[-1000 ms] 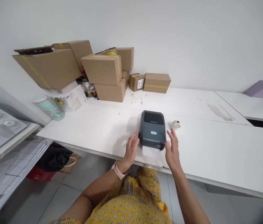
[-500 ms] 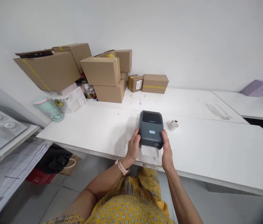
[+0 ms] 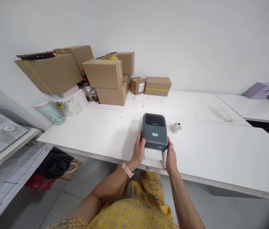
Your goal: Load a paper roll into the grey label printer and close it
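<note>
We are grasping the printer [image 3: 155,135] between both hands, our left hand [image 3: 138,153] and right hand [image 3: 171,159] pressing opposite sides, probably to share its width evenly. It is sitting near the bench [image 3: 208,152]'s front edge, within easy reach, and our grip is leaving the paper [image 3: 152,154] unpinned in front. The roll [image 3: 177,128] is standing just beside it, apart from our fingers.

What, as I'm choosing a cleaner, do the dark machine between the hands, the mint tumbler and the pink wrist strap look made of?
Machine: probably hard plastic, satin grey, from its soft sheen and rounded edges.
Tumbler: smooth coating with a printed pattern; metal or plastic beneath, I can't tell.
Strap: likely matte silicone, from its dull, even surface and close curve.
</note>
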`<action>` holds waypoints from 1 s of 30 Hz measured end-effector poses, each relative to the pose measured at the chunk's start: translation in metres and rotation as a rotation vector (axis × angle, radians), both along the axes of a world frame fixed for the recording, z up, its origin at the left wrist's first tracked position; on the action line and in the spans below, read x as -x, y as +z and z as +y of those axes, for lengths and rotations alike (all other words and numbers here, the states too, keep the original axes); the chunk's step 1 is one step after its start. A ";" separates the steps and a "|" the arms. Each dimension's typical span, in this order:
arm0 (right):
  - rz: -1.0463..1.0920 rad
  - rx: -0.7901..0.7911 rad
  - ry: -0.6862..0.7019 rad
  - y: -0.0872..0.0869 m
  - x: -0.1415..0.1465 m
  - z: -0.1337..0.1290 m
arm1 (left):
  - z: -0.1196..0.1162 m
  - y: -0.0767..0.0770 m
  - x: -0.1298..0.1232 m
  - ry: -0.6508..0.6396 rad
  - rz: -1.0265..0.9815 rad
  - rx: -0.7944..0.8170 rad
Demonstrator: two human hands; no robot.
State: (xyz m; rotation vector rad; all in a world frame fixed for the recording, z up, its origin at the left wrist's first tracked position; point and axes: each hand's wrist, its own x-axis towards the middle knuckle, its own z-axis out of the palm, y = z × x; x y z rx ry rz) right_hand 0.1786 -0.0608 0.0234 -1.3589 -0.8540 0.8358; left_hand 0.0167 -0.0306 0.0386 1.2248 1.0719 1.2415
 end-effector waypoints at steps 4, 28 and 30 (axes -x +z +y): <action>-0.081 -0.012 0.003 -0.010 0.010 0.001 | -0.004 -0.003 -0.003 0.002 0.051 -0.065; -0.610 -0.255 -0.127 0.135 -0.031 0.158 | 0.117 0.041 0.018 0.013 0.125 -0.005; -0.529 -0.190 -0.088 0.140 -0.036 0.179 | 0.121 0.030 0.017 -0.008 0.204 0.060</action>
